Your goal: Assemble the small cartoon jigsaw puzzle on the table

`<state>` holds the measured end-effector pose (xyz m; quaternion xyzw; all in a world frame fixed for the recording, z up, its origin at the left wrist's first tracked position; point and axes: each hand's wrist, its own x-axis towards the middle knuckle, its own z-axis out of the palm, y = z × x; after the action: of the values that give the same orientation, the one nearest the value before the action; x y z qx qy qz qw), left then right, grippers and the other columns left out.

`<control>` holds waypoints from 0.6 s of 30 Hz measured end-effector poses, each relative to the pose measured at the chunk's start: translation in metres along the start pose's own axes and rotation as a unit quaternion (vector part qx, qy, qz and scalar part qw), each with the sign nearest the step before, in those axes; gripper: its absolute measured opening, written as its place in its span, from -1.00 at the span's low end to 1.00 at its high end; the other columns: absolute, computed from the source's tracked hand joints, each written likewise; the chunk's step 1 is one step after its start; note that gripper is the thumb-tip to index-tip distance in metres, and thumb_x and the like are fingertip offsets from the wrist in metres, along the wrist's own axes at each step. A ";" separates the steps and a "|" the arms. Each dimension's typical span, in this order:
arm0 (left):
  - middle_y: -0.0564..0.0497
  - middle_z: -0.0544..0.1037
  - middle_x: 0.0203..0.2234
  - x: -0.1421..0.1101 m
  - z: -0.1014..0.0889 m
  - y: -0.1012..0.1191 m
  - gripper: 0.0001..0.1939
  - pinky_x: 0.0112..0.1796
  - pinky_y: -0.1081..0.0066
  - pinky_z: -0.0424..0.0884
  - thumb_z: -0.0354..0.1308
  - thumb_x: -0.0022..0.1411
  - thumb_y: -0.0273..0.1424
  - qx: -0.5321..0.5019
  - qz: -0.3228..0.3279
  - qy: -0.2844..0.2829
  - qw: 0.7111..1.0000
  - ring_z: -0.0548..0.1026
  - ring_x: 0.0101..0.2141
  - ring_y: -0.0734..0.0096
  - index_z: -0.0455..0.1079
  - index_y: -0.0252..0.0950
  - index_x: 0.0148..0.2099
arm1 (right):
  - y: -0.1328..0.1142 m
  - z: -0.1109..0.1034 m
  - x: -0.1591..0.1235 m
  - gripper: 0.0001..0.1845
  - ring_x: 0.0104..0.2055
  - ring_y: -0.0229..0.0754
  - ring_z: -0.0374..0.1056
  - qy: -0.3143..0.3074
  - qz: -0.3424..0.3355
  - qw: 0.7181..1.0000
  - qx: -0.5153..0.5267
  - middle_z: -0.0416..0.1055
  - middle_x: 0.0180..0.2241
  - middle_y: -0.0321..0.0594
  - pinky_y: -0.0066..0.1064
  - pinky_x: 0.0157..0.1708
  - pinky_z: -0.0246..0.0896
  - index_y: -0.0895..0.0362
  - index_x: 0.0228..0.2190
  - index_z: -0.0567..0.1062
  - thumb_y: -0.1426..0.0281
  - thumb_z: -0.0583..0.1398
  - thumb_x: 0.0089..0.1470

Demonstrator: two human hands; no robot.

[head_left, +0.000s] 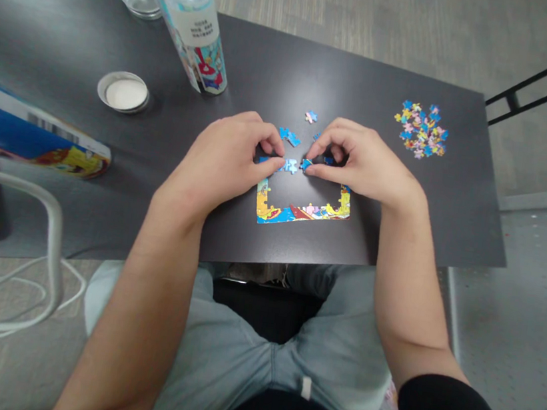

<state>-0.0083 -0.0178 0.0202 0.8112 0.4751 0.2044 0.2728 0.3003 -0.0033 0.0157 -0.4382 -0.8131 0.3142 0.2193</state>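
My right hand (360, 159) pinches a small blue jigsaw piece (305, 165) between thumb and fingers, just above the tabletop. Across a narrow gap, the thumb and forefinger of my left hand (232, 152) close on light blue jigsaw pieces (289, 165) at the top edge of a puzzle border. The lower part of this border (292, 215), yellow, blue and red, lies joined in a U shape below both hands. Beyond my fingers lie some joined blue pieces (290, 136) and a loose pink and blue piece (310, 116). My hands partly cover the border's upper corners.
A heap of loose puzzle pieces (422, 130) lies at the right of the dark table (453, 215). At the left are a clear printed canister (195, 33), two round lids (123, 91), a blue canister (36, 130) and a white tube (54, 223).
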 end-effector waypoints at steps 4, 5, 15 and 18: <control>-0.08 0.79 -0.05 0.001 0.002 -0.002 -0.91 0.07 0.11 0.60 0.49 0.56 -0.36 0.003 0.000 -0.001 1.000 0.70 -0.10 0.09 0.83 -0.16 0.03 | -0.002 0.005 0.003 -0.79 -0.18 -0.02 0.36 0.001 -0.020 1.000 -0.015 0.62 -0.10 -0.14 -0.11 -0.13 0.34 -0.03 -0.11 0.81 0.25 0.66 0.34; -0.08 0.79 -0.06 0.001 0.002 -0.002 -0.91 0.07 0.12 0.60 0.49 0.56 -0.36 0.003 0.001 -0.001 1.000 0.71 -0.09 0.09 0.83 -0.16 0.03 | -0.001 0.006 0.003 -0.79 -0.18 -0.02 0.36 0.001 -0.027 0.999 -0.018 0.62 -0.09 -0.14 -0.12 -0.13 0.34 -0.02 -0.11 0.81 0.24 0.66 0.35; -0.05 0.77 -0.08 0.001 0.005 -0.001 -0.93 0.07 0.14 0.59 0.48 0.55 -0.39 0.004 0.011 0.008 1.000 0.73 -0.08 0.09 0.81 -0.14 -0.01 | 0.001 0.009 0.004 -0.75 -0.16 -0.01 0.41 -0.002 -0.047 0.998 -0.030 0.62 -0.08 -0.13 -0.12 -0.12 0.38 -0.01 -0.12 0.77 0.20 0.66 0.40; -0.06 0.77 -0.05 0.001 0.007 0.002 -0.95 0.10 0.14 0.59 0.49 0.55 -0.41 0.003 0.020 0.012 1.000 0.75 -0.04 0.08 0.80 -0.16 -0.01 | 0.001 0.005 0.003 -0.76 -0.17 -0.03 0.41 0.011 -0.038 0.999 -0.026 0.65 -0.07 -0.13 -0.14 -0.15 0.38 -0.01 -0.07 0.81 0.17 0.65 0.40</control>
<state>-0.0025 -0.0191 0.0165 0.8188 0.4629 0.2176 0.2605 0.2964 -0.0022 0.0118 -0.4162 -0.8346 0.2793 0.2284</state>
